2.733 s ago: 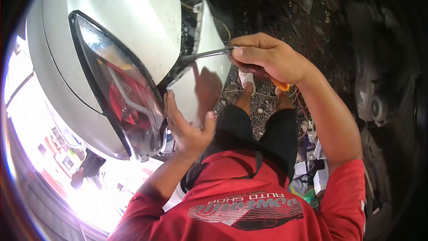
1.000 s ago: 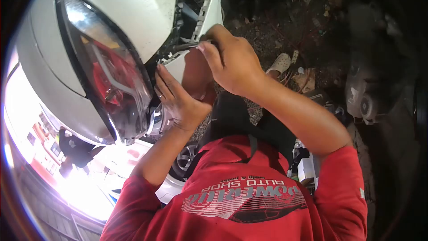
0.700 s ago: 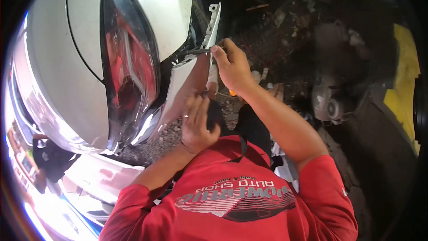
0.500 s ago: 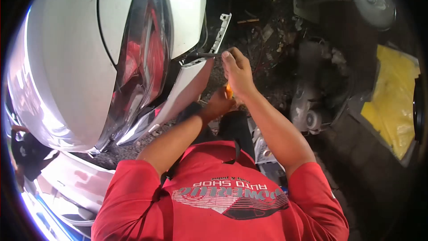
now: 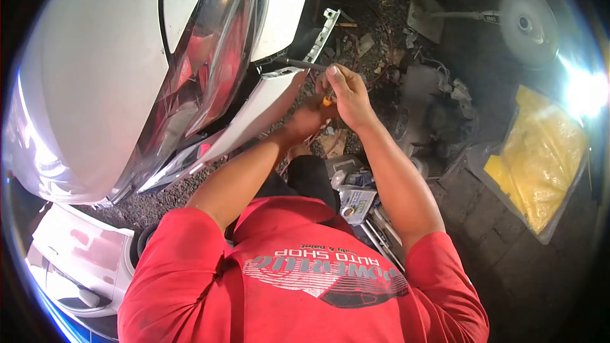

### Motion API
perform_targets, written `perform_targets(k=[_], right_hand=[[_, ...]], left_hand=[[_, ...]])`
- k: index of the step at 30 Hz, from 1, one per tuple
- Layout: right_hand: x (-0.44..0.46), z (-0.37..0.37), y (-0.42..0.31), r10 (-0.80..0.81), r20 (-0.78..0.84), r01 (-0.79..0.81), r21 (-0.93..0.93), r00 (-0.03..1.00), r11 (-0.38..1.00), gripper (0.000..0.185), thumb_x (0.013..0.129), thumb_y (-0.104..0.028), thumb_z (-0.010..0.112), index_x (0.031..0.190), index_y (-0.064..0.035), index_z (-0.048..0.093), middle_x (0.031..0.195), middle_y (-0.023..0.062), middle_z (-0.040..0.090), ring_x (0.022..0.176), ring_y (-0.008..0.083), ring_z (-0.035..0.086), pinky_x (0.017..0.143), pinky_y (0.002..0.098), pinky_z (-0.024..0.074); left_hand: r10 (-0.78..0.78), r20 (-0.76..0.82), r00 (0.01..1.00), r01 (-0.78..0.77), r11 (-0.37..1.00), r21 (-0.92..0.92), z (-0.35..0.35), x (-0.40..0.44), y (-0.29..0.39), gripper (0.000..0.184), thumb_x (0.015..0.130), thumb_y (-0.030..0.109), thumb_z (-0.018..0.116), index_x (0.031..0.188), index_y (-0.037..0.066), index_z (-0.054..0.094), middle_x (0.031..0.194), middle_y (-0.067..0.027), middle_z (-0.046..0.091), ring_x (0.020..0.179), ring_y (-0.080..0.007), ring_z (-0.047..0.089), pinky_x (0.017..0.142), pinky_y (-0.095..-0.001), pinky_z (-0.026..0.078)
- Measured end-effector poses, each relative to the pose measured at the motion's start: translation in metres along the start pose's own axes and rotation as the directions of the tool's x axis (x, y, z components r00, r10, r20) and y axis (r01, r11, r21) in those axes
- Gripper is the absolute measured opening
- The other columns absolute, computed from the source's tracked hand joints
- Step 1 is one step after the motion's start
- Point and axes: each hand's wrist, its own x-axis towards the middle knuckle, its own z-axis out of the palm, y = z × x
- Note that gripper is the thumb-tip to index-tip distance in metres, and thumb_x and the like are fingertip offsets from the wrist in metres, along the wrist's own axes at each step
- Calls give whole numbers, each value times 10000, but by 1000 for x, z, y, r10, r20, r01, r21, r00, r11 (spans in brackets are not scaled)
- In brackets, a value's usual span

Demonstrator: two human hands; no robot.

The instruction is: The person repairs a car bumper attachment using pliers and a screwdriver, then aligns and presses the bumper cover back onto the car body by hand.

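My right hand [image 5: 351, 100] pinches a dark metal tool [image 5: 305, 64], whose far end reaches into the gap beside the tail light [image 5: 219, 57]. Just left of it, my left hand [image 5: 307, 118] is closed around an orange object [image 5: 327, 101], of which only a small part shows. A white bumper panel [image 5: 270, 96] stands away from the car body [image 5: 108, 76], its notched upper edge [image 5: 323, 35] running up past the tool.
A fan [image 5: 527, 25] lies at the upper right, above a yellow sheet [image 5: 540, 159] and a bright lamp [image 5: 586, 94]. Dusty parts [image 5: 426, 105] lie on the ground. Tools and boxes [image 5: 358, 203] are beside my legs. Another light-coloured car [image 5: 82, 248] is at lower left.
My left hand has left the panel and closed around the orange object near my right hand. My right hand still holds the metal tool at the gap. The view has swung right.
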Motion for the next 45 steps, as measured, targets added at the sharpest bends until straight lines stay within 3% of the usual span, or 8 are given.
perform_targets(k=[6, 15, 22, 24, 26, 32, 39, 45], right_hand=[[-6, 9, -11, 58, -57, -59, -25, 997, 998, 497, 1136, -437, 510, 875, -34, 635, 692, 25, 623, 615, 131, 553, 607, 326, 461], [4, 4, -28, 194, -23, -194, -3, 981, 981, 576, 1137, -440, 492, 672, -101, 470, 612, 48, 557, 549, 155, 548, 545, 336, 462], [11, 5, -31, 106, -82, -120, -195, 991, 973, 412, 1110, -333, 485, 892, -26, 654, 756, 155, 653, 722, 332, 640, 708, 451, 512], [7, 11, -48, -43, -111, -9, -436, 993, 900, 351, 1107, -265, 435, 1104, -16, 682, 1000, 300, 715, 986, 552, 656, 889, 560, 518], [11, 7, -40, -96, -72, 47, -502, 993, 864, 340, 1116, -264, 440, 1023, -12, 649, 884, 253, 658, 848, 450, 623, 810, 509, 505], [22, -7, -46, 200, 65, -164, -365, 978, 917, 450, 1139, -340, 457, 795, -73, 572, 699, -2, 520, 662, 121, 469, 609, 331, 383], [32, -24, -41, 67, 254, 38, -386, 965, 922, 429, 1102, -332, 477, 844, -23, 626, 729, 53, 612, 651, 174, 530, 598, 372, 442], [34, -29, -24, 148, 248, -51, -358, 957, 932, 254, 1062, -231, 547, 1052, 1, 647, 915, 90, 673, 826, 265, 625, 747, 396, 508]], left_hand=[[-76, -99, 992, 21, 886, -464, 14, -36, 14, 434, 1012, 535, 620, 897, 121, 565, 762, 10, 509, 680, -104, 488, 615, -307, 404], [-400, -228, 888, 406, 914, -19, 42, -102, 125, 409, 1046, 324, 611, 1198, -55, 597, 952, -138, 640, 770, -210, 624, 689, -403, 517], [107, -458, 882, 161, 847, 507, 61, -118, 104, 676, 932, 209, 771, 1465, -57, 451, 1206, -332, 673, 982, -421, 701, 854, -462, 584], [477, -408, 778, -135, 761, 634, 58, -114, 83, 720, 910, 163, 766, 1518, -27, 431, 1136, -316, 713, 939, -472, 723, 830, -506, 596], [716, -364, 596, -314, 625, 715, 55, -109, 78, 590, 869, 184, 788, 1402, 18, 597, 1049, -222, 748, 842, -429, 737, 745, -518, 577], [826, -264, 497, -263, 434, 862, 45, -91, 72, 282, 785, 346, 796, 978, 144, 756, 870, -59, 611, 854, -267, 605, 796, -452, 427], [919, -278, 281, -520, 389, 761, 46, -75, 117, 238, 783, 69, 753, 1017, 102, 781, 971, -80, 661, 931, -278, 685, 963, -533, 509], [780, -434, 450, -623, 623, 473, 34, -32, 198, 132, 939, 43, 647, 1009, 18, 756, 844, -195, 735, 732, -367, 738, 676, -397, 573]])
